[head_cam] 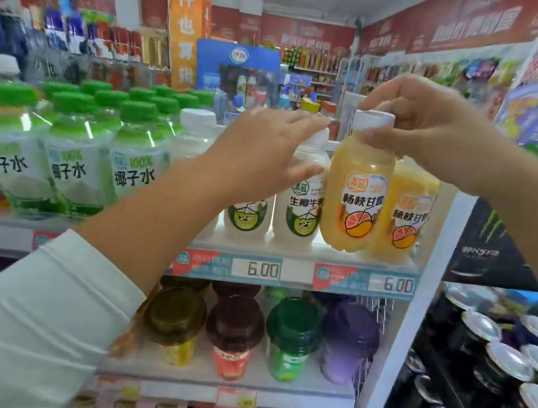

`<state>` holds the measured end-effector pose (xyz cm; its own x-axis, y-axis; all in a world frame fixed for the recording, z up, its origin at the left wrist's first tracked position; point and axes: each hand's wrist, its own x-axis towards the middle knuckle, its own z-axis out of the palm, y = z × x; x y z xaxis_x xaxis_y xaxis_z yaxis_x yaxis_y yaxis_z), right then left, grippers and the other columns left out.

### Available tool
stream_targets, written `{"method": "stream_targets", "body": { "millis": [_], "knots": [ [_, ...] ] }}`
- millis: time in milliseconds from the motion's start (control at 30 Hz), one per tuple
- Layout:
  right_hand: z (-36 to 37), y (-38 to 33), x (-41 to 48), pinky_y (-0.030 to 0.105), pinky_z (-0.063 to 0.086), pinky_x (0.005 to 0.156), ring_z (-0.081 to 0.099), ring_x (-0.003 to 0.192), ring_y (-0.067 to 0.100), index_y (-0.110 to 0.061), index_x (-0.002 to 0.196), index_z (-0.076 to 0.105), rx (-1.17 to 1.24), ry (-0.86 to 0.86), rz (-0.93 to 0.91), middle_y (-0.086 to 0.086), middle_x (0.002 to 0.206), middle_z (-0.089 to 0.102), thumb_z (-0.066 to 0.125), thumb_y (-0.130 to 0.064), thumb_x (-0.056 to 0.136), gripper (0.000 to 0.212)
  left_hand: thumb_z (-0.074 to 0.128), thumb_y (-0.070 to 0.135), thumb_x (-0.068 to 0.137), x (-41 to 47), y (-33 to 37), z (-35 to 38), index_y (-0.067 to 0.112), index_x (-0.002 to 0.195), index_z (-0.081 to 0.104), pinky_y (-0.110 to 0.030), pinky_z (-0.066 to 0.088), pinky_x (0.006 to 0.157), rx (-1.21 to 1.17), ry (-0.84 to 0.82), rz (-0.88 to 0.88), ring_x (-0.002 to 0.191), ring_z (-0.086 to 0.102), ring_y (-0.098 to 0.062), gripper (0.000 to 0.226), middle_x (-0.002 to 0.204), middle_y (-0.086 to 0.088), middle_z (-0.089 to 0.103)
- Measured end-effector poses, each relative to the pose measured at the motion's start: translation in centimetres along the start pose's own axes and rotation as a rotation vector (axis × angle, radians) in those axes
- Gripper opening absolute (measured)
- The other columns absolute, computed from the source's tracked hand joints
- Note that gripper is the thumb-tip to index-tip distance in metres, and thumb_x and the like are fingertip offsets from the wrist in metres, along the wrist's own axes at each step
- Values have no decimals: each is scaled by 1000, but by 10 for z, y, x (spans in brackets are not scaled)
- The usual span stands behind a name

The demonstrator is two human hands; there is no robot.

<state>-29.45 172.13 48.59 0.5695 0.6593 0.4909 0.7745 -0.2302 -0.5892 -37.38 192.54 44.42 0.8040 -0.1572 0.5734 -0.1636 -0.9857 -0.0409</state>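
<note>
**Seating an orange bottle in the front row of the shelf**

Pinching the white cap, the right hand (433,130) has its fingers clamped on the neck of the orange bottle (356,188). This bottle hangs right of centre in the frame, slightly tilted. Its base is at the front edge of the shelf (302,253), between the white bottle (302,205) and a second orange bottle (405,209).

The left hand (267,155) is stretched across the centre of the frame. Its fingers are straight and spread away from the thumb around the top of the white bottle. I cannot tell whether they touch it.

The step in hand looks like lining up the front row: 1 bottle held by its cap, the neighbour about to be steadied or shifted. The next move likely calls for setting the orange bottle upright with its label forward, above the 6.00 price tag (364,281). The gap is tight, so the white bottle could be knocked.
</note>
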Motion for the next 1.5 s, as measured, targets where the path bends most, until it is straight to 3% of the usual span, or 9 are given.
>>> {"method": "stream_targets", "body": {
  "millis": [167,367,500,633,833,1000,1133,1367,1500],
  "knots": [
    [2,10,4,53,54,87,68,92,26,-36,97,56,-64,-8,26,7,98,69,66,-22,91,19,61,48,91,2,2,2,26,147,40,-39,27,112,14,22,-12,136,44,-19,63,151,6,44],
    [5,11,7,55,53,87,65,97,31,-39,95,50,-104,-7,50,8,104,67,62,-23,94,20,65,45,90,4,3,-4,30,145,41,-35,28,109,-11,-22,-60,132,46,-20,62,150,10,46],
    [4,13,9,45,54,83,65,95,23,-40,94,49,-129,-13,66,3,106,66,61,-26,94,19,70,45,86,5,-2,-10,35,140,42,-40,34,108,-82,-85,-91,131,47,-23,62,146,10,48],
    [4,12,11,32,47,72,61,88,14,-39,97,46,-185,-17,80,0,107,63,58,-29,96,16,71,42,86,6,-3,-14,35,139,43,-37,37,104,-102,-110,-92,130,47,-19,61,146,10,48],
    [8,17,12,40,51,74,60,86,22,-29,108,40,-243,-4,88,8,109,60,52,-29,99,14,71,40,86,7,-1,-13,35,140,42,-37,37,103,-105,-114,-87,129,47,-20,61,146,10,47],
    [12,18,12,55,52,81,62,96,40,-32,108,36,-240,-2,94,19,110,62,49,-29,100,16,71,39,87,8,1,-14,34,141,41,-40,35,107,-97,-118,-95,132,45,-21,62,149,9,45],
    [13,21,13,52,52,84,62,97,35,-36,108,35,-291,-20,110,13,112,61,49,-32,100,17,70,39,87,7,2,-15,34,142,40,-39,34,107,-99,-120,-97,132,45,-21,63,149,9,45],
    [9,24,18,30,35,80,48,102,16,-24,130,38,-502,-100,130,-7,118,43,46,-34,101,31,68,39,89,5,-1,-15,35,146,37,-38,29,113,-120,-115,-76,137,41,-18,65,153,12,39],
    [0,17,15,34,41,88,53,112,19,-29,129,42,-582,-178,90,-3,134,51,49,-40,98,34,64,40,91,6,1,-11,33,148,36,-40,26,115,-92,-89,-30,139,37,-14,63,154,11,38]
  ]
}}
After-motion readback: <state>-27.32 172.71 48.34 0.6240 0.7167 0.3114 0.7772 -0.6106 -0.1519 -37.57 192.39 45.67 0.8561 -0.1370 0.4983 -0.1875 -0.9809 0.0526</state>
